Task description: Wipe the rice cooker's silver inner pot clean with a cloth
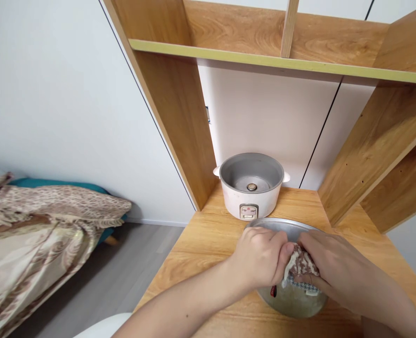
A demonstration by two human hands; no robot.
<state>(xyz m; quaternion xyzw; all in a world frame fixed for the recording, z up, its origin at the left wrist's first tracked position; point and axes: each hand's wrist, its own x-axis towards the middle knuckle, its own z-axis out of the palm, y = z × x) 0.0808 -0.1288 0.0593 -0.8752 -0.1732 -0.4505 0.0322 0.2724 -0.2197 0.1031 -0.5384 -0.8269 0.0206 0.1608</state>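
A round metal pot (295, 305) stands on the wooden desk (193, 244) in the lower right. Over its opening, my left hand (264, 256) is closed on a bunched brown and white cloth (301, 264). My right hand (329, 263) grips the same cloth from the other side. A blue-grey patterned edge and a pale tag hang below the cloth, and a small red and black tag shows beside my left hand. The pot's inside is mostly hidden by my hands. Just behind the pot sits a white rice cooker body (252, 202), lidless, with nothing in its grey interior.
Wooden shelf panels (183, 126) rise at both sides of the desk, with a yellow-edged shelf (264, 61) across the top. A bed with a patterned cover (53, 239) is at the far left. Part of a white rounded object (104, 326) shows at the bottom edge.
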